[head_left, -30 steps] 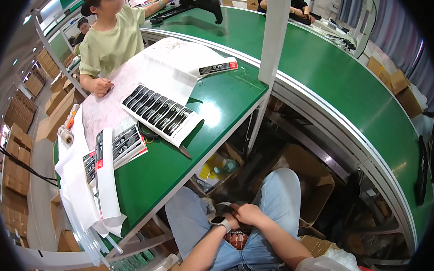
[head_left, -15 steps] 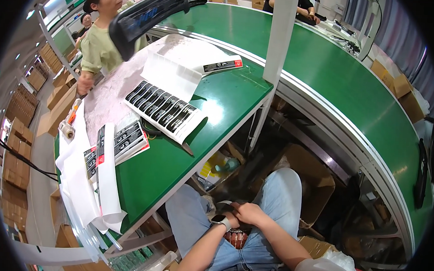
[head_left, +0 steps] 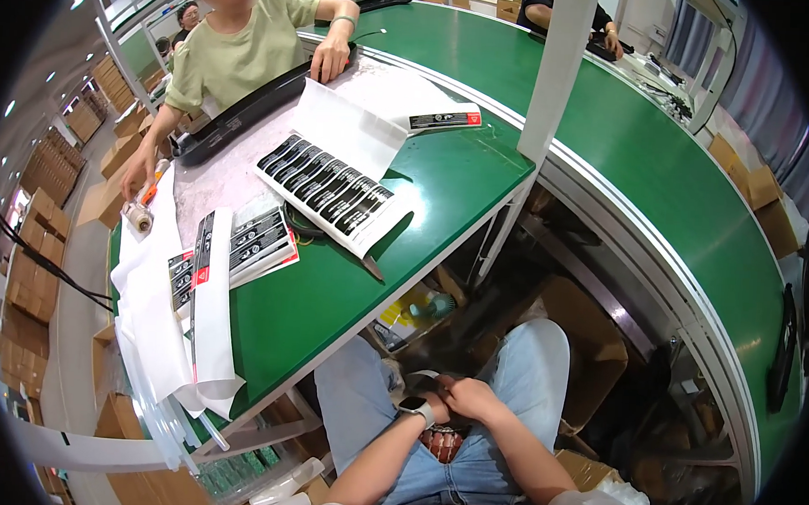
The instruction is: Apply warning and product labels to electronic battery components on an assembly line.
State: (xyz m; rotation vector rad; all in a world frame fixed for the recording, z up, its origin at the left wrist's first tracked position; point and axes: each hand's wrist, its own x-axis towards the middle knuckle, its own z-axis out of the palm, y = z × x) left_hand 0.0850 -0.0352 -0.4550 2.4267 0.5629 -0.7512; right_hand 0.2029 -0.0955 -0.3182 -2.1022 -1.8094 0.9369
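Left hand [head_left: 427,400]: down in the lap on the light blue jeans [head_left: 526,366], a white-faced wristwatch [head_left: 413,406] on the wrist; fingers curled against the right hand — whether they grip anything I cannot tell.
Right hand [head_left: 472,398]: touching the left hand, fingers bent over a small dark object [head_left: 422,378] that is mostly hidden.
Green tabletop [head_left: 330,294]: well above the hands, carrying a white sheet of black rectangular labels [head_left: 330,189] and a stack of printed label cards [head_left: 242,250].
Co-worker: a person in a pale green shirt [head_left: 242,51] across the tabletop — one hand [head_left: 330,64] on a long black curved part [head_left: 248,110].
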